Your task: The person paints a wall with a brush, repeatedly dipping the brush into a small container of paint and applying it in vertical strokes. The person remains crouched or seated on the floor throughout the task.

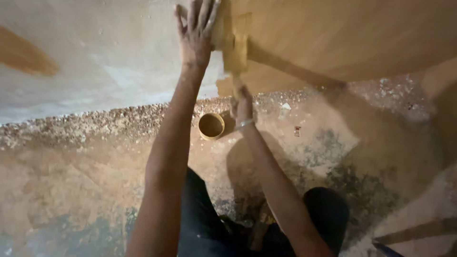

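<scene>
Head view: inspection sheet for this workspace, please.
Surface: wall, pale grey at left, tan coated at right; gritty stained floor.
Job's things: flat tan tool against the wall; small round container on the floor.
Clutter: crumbs and debris along the wall's foot.
Hands: left hand flat on the wall; right hand at the tool's lower end, grip unclear; wrist bangle.
Cables: nothing seen.
Surroundings: person's dark-clothed knees.

Left hand [196, 29] raised flat, fingers spread; right hand [243, 105] lower, curled.
</scene>
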